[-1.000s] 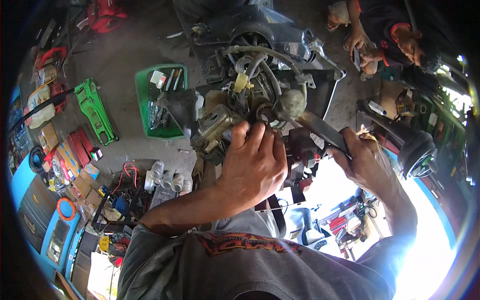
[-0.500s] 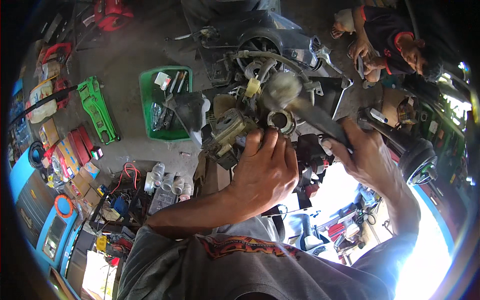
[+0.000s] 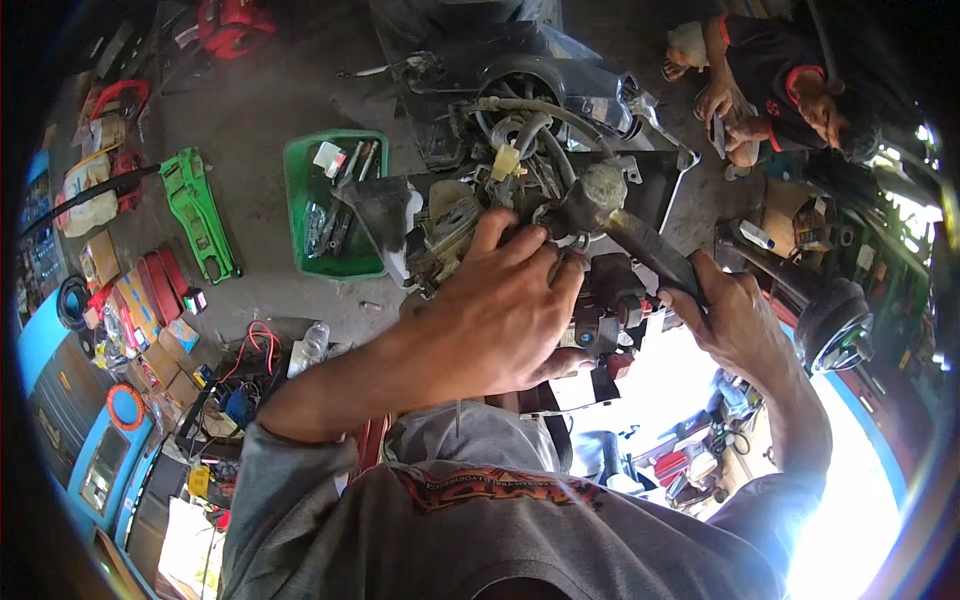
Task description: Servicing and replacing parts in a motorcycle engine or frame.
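Mallet (image 3: pixel 604 186): rounded, scuffed grey head over partly dismantled motorcycle assembly (image 3: pixel 530 130), contact unclear; dark flat handle clenched in right hand (image 3: pixel 738 312). Left hand (image 3: pixel 510 305) just left of mallet, fingers bent onto assembly; cannot tell whether grasping. Orange-red lettering on grey shirt (image 3: pixel 500 535), below mallet. Well left of mallet: green tub (image 3: pixel 292 215), floor (image 3: pixel 258 220), green trolley jack (image 3: pixel 197 210).

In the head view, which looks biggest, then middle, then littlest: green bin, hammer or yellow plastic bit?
1. Green bin
2. Hammer, in the right hand
3. Yellow plastic bit
The hammer seems nearer the camera, so real sizes are unsure.
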Motion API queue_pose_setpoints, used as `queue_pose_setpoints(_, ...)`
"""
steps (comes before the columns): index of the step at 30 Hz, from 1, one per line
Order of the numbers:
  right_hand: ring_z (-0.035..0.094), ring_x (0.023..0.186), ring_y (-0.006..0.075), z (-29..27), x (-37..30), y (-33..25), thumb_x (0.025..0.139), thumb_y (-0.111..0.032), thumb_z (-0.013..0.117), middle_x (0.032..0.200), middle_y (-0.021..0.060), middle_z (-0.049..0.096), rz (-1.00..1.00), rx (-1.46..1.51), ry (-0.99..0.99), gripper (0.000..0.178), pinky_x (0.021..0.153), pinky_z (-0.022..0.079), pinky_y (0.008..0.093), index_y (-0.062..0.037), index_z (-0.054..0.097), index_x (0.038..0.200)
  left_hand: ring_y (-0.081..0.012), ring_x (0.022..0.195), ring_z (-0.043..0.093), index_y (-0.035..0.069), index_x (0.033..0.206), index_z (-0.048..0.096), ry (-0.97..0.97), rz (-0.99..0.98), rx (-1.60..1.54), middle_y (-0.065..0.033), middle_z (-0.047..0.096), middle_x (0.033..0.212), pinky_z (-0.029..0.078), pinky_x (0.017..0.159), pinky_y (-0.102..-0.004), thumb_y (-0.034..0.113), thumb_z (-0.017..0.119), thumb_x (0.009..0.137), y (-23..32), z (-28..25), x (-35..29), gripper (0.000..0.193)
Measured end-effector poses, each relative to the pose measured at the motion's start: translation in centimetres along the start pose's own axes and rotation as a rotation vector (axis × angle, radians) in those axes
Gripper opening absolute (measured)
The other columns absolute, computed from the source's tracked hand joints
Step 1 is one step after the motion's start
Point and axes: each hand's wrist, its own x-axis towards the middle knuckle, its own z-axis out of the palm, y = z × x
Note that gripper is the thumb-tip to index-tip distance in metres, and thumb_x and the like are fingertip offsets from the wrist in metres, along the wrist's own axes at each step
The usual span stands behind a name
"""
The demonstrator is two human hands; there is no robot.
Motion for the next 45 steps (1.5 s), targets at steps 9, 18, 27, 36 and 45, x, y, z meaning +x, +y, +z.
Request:
queue_pose_setpoints(9, 0.065, 0.052, 0.0379, 0.3, -0.5, -1.0, 0.096, -0.035, 0.06, 0.056, 0.0188, 0.06, -0.154, -0.102, 0.116, 0.033, 0.047, 0.049, 0.0455, -0.0018, 0.055, 0.098, -0.0319, 0.097, 0.064, 0.004, 0.094, 0.068, -0.302, -0.049, -0.229, -0.0123, 0.068, 0.093, 0.048, 0.085, -0.0435, 0.016, 0.075, 0.08, -10.7, -2.5, 8.9, 0.02)
queue_pose_setpoints(18, 0.064, 0.049, 0.0352, 0.3, -0.4, -1.8, 0.096, -0.038, 0.061, 0.055, 0.0176, 0.059, -0.138, -0.187, 0.054, 0.037, 0.045, 0.048, 0.0437, -0.0016, 0.055, 0.096, -0.0309, 0.09, 0.066, 0.0, 0.084, 0.072, -0.509, 0.138, -0.417, -0.0146, 0.07, 0.088, 0.051, 0.08, -0.0409, 0.012, 0.079, 0.072, -12.5, 1.6, 10.4, 0.019)
queue_pose_setpoints(27, 0.065, 0.051, 0.0366, 0.1, -0.9, -2.4, 0.094, -0.039, 0.062, 0.059, 0.0183, 0.062, -0.083, -0.274, 0.064, 0.038, 0.045, 0.051, 0.0446, -0.0028, 0.056, 0.1, -0.0227, 0.062, 0.061, -0.003, 0.074, 0.071, -0.631, 0.088, -0.458, -0.0155, 0.065, 0.066, 0.046, 0.059, -0.0394, 0.012, 0.075, 0.067, -12.1, 1.7, 11.5, 0.017)
queue_pose_setpoints(36, 0.064, 0.049, 0.0349, 0.0, -1.2, -2.2, 0.094, -0.036, 0.062, 0.054, 0.0176, 0.058, -0.16, -0.254, 0.143, 0.035, 0.045, 0.049, 0.0458, -0.0014, 0.055, 0.095, -0.0203, 0.058, 0.056, -0.003, 0.076, 0.073, -0.696, 0.062, -0.379, -0.0145, 0.066, 0.066, 0.043, 0.056, -0.0391, 0.015, 0.077, 0.067, -11.9, 1.2, 12.3, 0.021)
queue_pose_setpoints(45, 0.065, 0.05, 0.0325, 0.4, -1.6, -1.8, 0.094, -0.036, 0.063, 0.056, 0.0162, 0.06, -0.161, -0.098, 0.275, 0.035, 0.045, 0.05, 0.0434, -0.0013, 0.057, 0.098, -0.0249, 0.071, 0.066, -0.002, 0.078, 0.073, -0.74, 0.025, -0.283, -0.0169, 0.07, 0.075, 0.049, 0.064, -0.0391, 0.024, 0.083, 0.065, -11.7, 0.9, 12.4, 0.03)
